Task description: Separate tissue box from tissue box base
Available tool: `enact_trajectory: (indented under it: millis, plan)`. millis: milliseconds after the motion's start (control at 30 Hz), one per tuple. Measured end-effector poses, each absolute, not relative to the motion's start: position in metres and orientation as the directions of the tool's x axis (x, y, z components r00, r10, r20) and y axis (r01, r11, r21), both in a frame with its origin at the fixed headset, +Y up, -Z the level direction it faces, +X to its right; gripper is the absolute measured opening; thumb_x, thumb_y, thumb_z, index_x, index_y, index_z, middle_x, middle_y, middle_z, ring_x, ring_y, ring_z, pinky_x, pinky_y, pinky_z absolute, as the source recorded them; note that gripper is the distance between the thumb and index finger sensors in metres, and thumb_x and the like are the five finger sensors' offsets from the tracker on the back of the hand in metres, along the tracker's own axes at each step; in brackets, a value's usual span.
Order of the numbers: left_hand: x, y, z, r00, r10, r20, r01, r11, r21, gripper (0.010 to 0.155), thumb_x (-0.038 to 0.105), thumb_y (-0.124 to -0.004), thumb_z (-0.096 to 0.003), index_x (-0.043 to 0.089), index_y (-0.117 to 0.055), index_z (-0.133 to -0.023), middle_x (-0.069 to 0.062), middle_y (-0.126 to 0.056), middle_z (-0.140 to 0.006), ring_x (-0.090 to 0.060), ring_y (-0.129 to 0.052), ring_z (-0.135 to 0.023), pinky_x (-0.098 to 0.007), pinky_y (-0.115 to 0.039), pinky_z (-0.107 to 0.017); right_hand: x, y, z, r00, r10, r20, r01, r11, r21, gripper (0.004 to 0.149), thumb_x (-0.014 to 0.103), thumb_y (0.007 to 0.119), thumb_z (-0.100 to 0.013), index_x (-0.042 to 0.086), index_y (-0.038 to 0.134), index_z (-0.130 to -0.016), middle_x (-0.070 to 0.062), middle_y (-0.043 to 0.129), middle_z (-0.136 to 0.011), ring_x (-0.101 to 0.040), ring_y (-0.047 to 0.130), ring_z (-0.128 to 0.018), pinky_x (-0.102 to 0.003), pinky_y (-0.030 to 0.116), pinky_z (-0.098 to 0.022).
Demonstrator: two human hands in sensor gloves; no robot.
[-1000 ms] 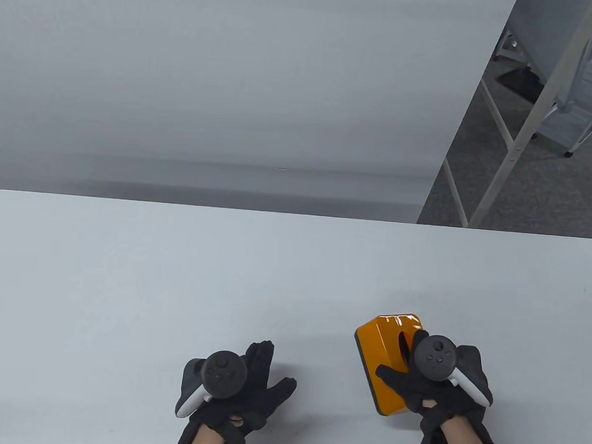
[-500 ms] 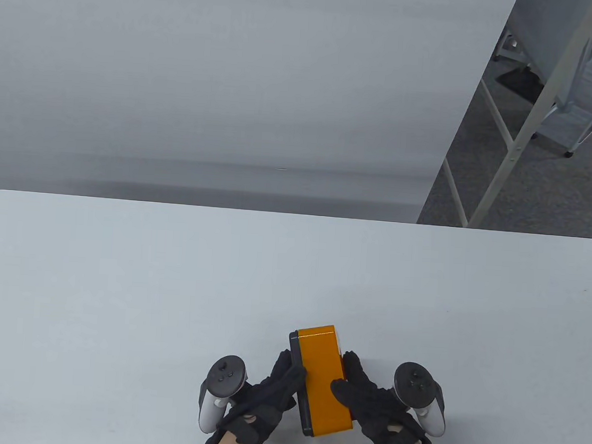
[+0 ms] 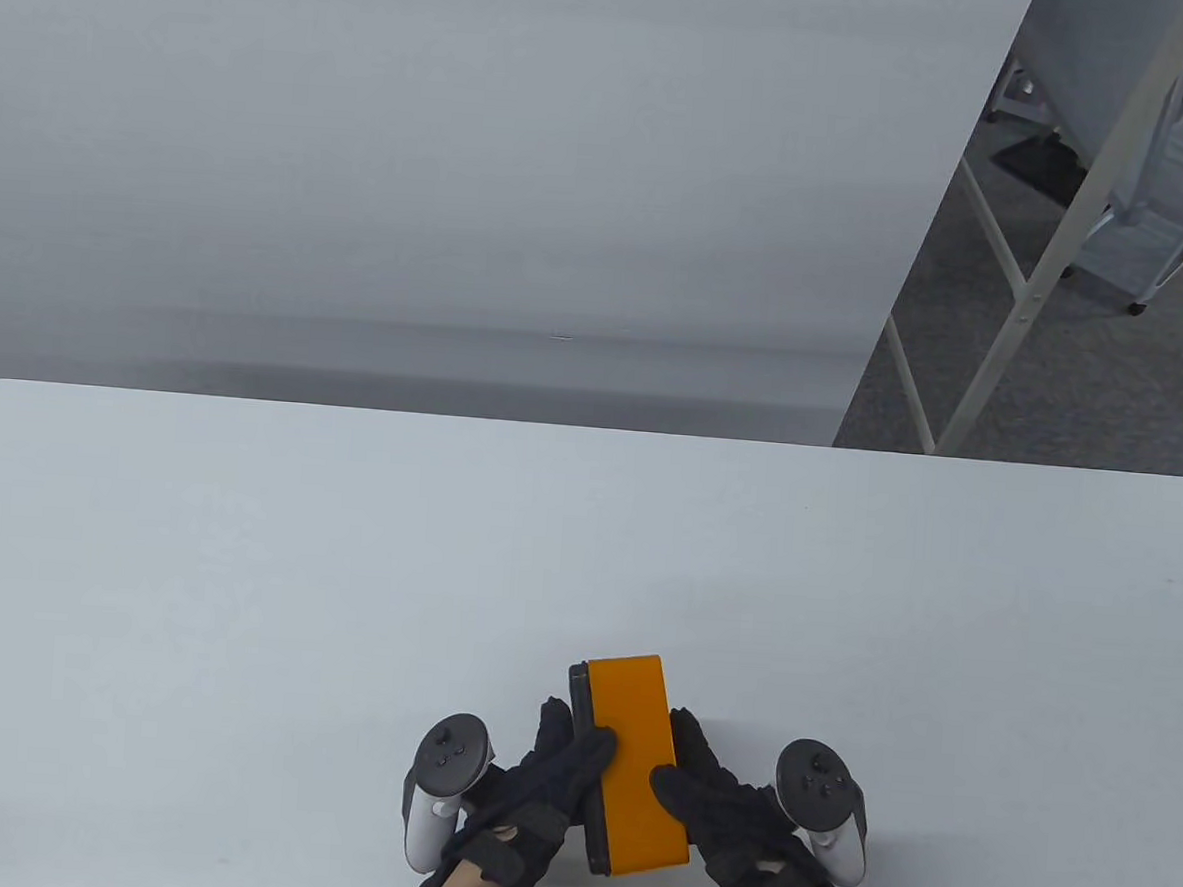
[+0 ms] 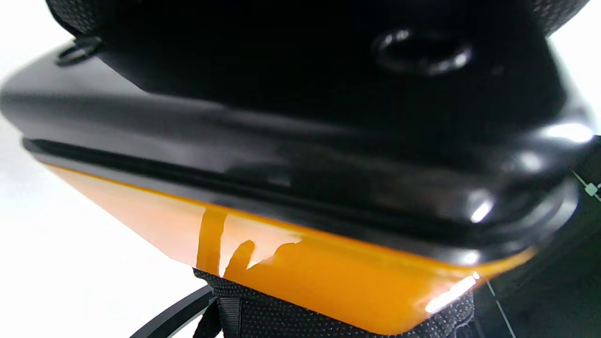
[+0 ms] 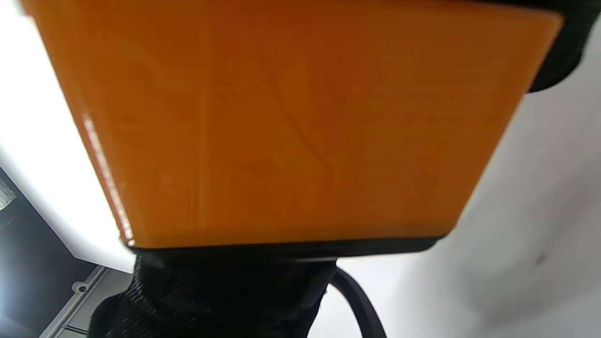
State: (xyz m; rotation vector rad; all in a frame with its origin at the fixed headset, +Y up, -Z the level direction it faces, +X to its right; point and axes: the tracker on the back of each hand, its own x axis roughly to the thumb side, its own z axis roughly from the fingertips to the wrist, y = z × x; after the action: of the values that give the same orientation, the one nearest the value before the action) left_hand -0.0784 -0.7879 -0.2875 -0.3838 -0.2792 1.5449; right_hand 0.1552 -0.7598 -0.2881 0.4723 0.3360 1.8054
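An orange tissue box (image 3: 635, 767) with a black base (image 3: 581, 703) along its left side is held on edge near the table's front edge. My left hand (image 3: 556, 772) grips the black base side, thumb over the orange face. My right hand (image 3: 719, 812) grips the box's right side. In the left wrist view the black base (image 4: 300, 155) fills the frame above the orange box (image 4: 328, 277). In the right wrist view the orange box (image 5: 291, 122) fills the frame, with the base's black edge (image 5: 291, 246) under it. Base and box are joined.
The white table (image 3: 343, 569) stretches away ahead of the hands. A grey wall panel (image 3: 449, 154) stands behind it. A white metal frame (image 3: 1044, 251) and a cart (image 3: 1168, 198) stand off the table's far right.
My right hand brought the box from the right to the centre front and turned it on edge. My left hand came in and took hold of the base side. Both hands drew slightly nearer.
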Motion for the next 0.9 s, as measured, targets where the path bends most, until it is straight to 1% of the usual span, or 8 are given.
enact_trajectory:
  millis: [367,400,433,467,500,567,733,900]
  plan:
    - [-0.082,-0.782,-0.287,0.022,0.996,-0.085,-0.938,-0.008,-0.348,0.119,0.081,-0.061,-0.0537,-0.011,-0.001,-0.100,-0.049,-0.023,-0.100,-0.071,-0.059,-0.088,-0.070,-0.066,-0.059,0.156,-0.753,-0.289,-0.246,0.962,0.121,-0.871,-0.274,0.409,0.107,0.079,0.060,-0.053,-0.009,0.029,-0.106,-0.054,0.033,-0.098,-0.072,0.069,-0.075,-0.073,0.072,-0.044]
    - [-0.087,-0.780,-0.285,0.087,0.991,-0.098,-0.965,0.060,-0.257,0.119,0.078,-0.066,-0.0523,-0.010,-0.004,-0.101,-0.050,-0.024,-0.100,-0.073,-0.057,-0.087,-0.073,-0.063,-0.058,0.159,-0.750,-0.288,-0.269,0.954,0.134,-0.883,-0.300,0.361,0.107,0.077,0.064,-0.052,-0.009,0.029,-0.106,-0.054,0.031,-0.099,-0.074,0.066,-0.075,-0.075,0.069,-0.045]
    - [-0.094,-0.781,-0.287,0.171,0.984,-0.054,-0.968,0.158,-0.194,0.119,0.079,-0.067,-0.0504,-0.012,-0.009,-0.102,-0.051,-0.026,-0.099,-0.073,-0.061,-0.085,-0.072,-0.066,-0.056,0.164,-0.746,-0.291,-0.370,0.909,0.191,-0.860,-0.413,0.301,0.108,0.076,0.067,-0.051,-0.009,0.031,-0.106,-0.054,0.033,-0.099,-0.075,0.067,-0.075,-0.076,0.069,-0.044]
    - [-0.098,-0.783,-0.287,0.161,0.986,-0.050,-0.968,0.148,-0.204,0.119,0.080,-0.064,-0.0519,-0.013,-0.008,-0.102,-0.051,-0.026,-0.099,-0.072,-0.061,-0.086,-0.071,-0.068,-0.056,0.169,-0.746,-0.293,-0.399,0.896,0.194,-0.833,-0.442,0.332,0.108,0.078,0.063,-0.052,-0.008,0.030,-0.106,-0.053,0.034,-0.099,-0.072,0.068,-0.077,-0.074,0.071,-0.045]
    - [-0.103,-0.785,-0.287,0.061,0.994,-0.092,-0.978,0.041,-0.206,0.118,0.080,-0.064,-0.0522,-0.012,-0.008,-0.102,-0.050,-0.025,-0.100,-0.072,-0.059,-0.088,-0.071,-0.066,-0.057,0.173,-0.746,-0.294,-0.380,0.909,0.171,-0.833,-0.416,0.363,0.108,0.078,0.061,-0.053,-0.009,0.028,-0.107,-0.053,0.032,-0.099,-0.072,0.067,-0.077,-0.074,0.071,-0.046]
    - [-0.112,-0.787,-0.289,-0.041,0.994,-0.106,-0.981,-0.060,-0.185,0.117,0.081,-0.062,-0.0533,-0.010,-0.009,-0.104,-0.049,-0.023,-0.101,-0.071,-0.056,-0.089,-0.071,-0.064,-0.058,0.184,-0.745,-0.295,-0.383,0.915,0.130,-0.858,-0.404,0.316,0.107,0.076,0.065,-0.053,-0.009,0.029,-0.107,-0.053,0.031,-0.100,-0.074,0.064,-0.077,-0.076,0.067,-0.046]
    - [-0.121,-0.790,-0.292,-0.202,0.971,-0.128,-0.948,-0.227,-0.225,0.110,0.079,-0.048,-0.0576,-0.011,-0.006,-0.105,-0.048,-0.015,-0.102,-0.073,-0.046,-0.091,-0.073,-0.059,-0.059,0.203,-0.741,-0.304,-0.637,0.760,0.127,-0.726,-0.647,0.233,0.105,0.075,0.064,-0.054,-0.009,0.029,-0.107,-0.053,0.029,-0.100,-0.075,0.061,-0.078,-0.077,0.064,-0.046]
    - [-0.119,-0.794,-0.293,-0.291,0.945,-0.147,-0.912,-0.321,-0.257,0.108,0.078,-0.044,-0.0587,-0.012,-0.003,-0.104,-0.046,-0.012,-0.102,-0.072,-0.040,-0.092,-0.072,-0.058,-0.060,0.212,-0.743,-0.315,-0.825,0.560,0.080,-0.538,-0.820,0.194,0.104,0.074,0.064,-0.054,-0.008,0.030,-0.108,-0.052,0.028,-0.101,-0.076,0.058,-0.079,-0.078,0.061,-0.048]
